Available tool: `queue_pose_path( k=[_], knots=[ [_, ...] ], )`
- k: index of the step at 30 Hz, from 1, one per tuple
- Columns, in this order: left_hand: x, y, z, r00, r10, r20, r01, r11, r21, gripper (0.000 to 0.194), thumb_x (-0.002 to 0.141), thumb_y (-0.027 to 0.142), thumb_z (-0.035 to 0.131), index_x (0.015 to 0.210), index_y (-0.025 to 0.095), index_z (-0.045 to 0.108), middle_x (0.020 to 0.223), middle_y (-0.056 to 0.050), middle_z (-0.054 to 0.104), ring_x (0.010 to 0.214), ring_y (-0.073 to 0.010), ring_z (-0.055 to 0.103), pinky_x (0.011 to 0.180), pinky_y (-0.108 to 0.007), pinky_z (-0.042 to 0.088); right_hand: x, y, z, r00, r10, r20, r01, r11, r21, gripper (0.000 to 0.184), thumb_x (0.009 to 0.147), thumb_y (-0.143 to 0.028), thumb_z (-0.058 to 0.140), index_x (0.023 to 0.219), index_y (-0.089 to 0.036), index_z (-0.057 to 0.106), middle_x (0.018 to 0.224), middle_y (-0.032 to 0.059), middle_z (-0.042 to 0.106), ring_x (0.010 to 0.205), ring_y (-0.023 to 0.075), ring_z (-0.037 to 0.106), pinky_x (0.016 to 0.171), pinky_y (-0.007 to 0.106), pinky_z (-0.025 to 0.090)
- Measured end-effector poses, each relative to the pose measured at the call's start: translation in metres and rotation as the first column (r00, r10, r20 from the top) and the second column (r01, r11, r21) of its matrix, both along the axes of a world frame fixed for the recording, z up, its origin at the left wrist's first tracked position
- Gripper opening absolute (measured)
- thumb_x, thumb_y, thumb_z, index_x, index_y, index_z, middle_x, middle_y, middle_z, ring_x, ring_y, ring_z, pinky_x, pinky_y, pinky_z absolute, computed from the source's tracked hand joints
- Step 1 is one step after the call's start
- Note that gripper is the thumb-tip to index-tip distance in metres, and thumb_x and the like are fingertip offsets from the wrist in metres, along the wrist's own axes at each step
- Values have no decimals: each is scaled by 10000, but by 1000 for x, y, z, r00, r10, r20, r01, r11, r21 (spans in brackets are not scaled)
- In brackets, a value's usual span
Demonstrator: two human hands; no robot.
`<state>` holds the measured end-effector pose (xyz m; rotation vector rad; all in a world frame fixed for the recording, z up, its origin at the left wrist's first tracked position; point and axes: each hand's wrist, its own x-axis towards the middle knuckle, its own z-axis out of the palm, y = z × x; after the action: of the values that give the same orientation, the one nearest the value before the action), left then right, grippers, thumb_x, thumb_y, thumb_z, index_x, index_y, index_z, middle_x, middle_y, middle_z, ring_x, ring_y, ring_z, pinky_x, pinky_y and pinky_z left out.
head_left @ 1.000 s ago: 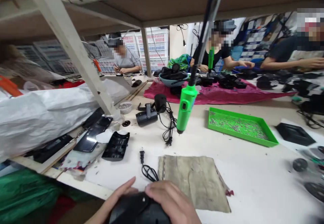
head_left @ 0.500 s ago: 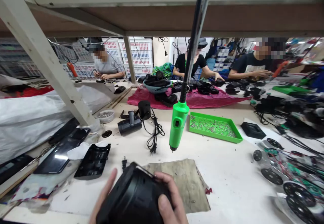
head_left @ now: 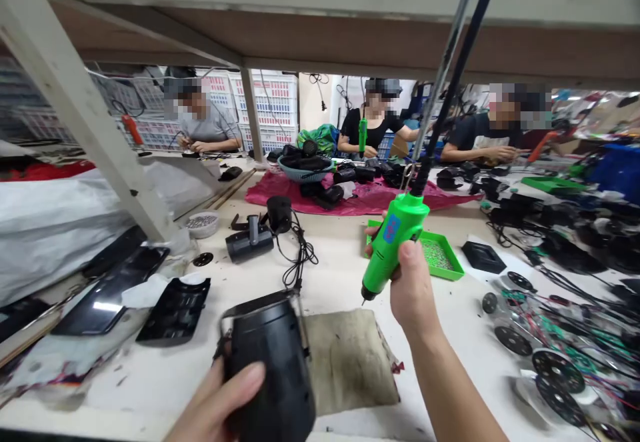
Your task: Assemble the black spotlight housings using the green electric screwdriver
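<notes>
My left hand grips a black lamp housing by its left side, thumb across the front, and holds it tilted above the near edge of the table. A metal bracket runs along the housing's upper end. My right hand is wrapped round a green electric screwdriver hanging from above, its bit pointing down and left over a stained cloth. Behind that hand, partly hidden, lies a green tray of small screws. An open black half shell lies left of the held housing.
Two dark lamps with a coiled cord stand beyond the cloth. Wired parts with black discs crowd the right side. A wooden post and overhead shelf frame the bench. Several people work across the table.
My right hand has left the black housing and taken hold of the hanging screwdriver, which is now tilted. The housing has turned more upright in my left hand. The view has swung right.
</notes>
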<state>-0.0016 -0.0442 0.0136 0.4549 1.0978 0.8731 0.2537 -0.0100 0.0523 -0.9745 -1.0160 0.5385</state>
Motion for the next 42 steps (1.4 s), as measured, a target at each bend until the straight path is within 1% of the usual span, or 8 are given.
queue_pose_path(
  k=[3,8,12,17,20,24,31,42],
  knots=[
    [28,6,-9,997,-73,40,71,996,52,697,581,264,808,1233,170,578,899,-80,766,1002,-316,674,895,-417,517,-9,-7,3,990,112,-83,-114,993,-10,514,852,-642,417,1135,-252,594,1027,62,639,796,193,613,741,366,526],
    [45,10,-29,942,-258,215,253,966,50,682,618,260,766,1259,152,558,947,-123,758,905,-321,695,876,-497,501,-10,-23,14,953,161,-257,-147,986,73,448,805,-633,530,1006,-255,665,899,36,645,735,170,603,563,269,510],
    [45,12,-17,872,-349,342,341,936,86,450,662,281,737,1092,160,686,920,-111,766,940,-320,691,958,-491,446,-7,-25,15,951,149,-271,-145,989,36,552,784,-737,465,932,-247,672,831,33,635,634,161,577,486,269,482],
    [50,13,3,832,-363,420,351,930,107,239,657,324,725,814,146,753,938,-120,765,1071,-352,641,1027,-474,390,-1,-39,4,996,93,-2,-93,994,-65,664,698,-750,576,1160,-277,619,1104,62,624,763,188,601,662,347,534],
    [50,11,-3,851,-341,399,317,940,126,333,652,299,743,957,168,746,922,-82,772,1019,-326,667,987,-453,433,6,-51,2,975,30,219,22,973,-229,494,752,-510,701,1176,-273,611,1128,66,621,918,222,604,768,365,530],
    [46,8,-22,932,-280,231,270,960,78,552,617,244,781,1154,199,659,983,-73,763,966,-310,682,920,-442,473,14,-56,6,967,138,216,-76,959,-271,404,807,-461,649,1162,-280,584,1049,61,670,953,252,632,762,408,552],
    [45,8,-35,980,-184,80,182,983,31,742,579,395,833,1245,198,574,1086,-101,725,1114,-334,600,971,-453,435,0,-49,-4,925,373,-73,-380,914,-143,419,794,-513,646,1117,-271,534,714,-20,640,739,191,642,855,457,503],
    [57,6,-28,971,-240,8,238,966,99,641,555,399,848,1125,198,634,1062,-116,720,1087,-350,609,990,-484,410,-26,-51,14,947,174,-269,-108,964,244,540,724,-721,579,1048,-290,612,541,-48,558,469,140,502,511,308,477]
  ],
)
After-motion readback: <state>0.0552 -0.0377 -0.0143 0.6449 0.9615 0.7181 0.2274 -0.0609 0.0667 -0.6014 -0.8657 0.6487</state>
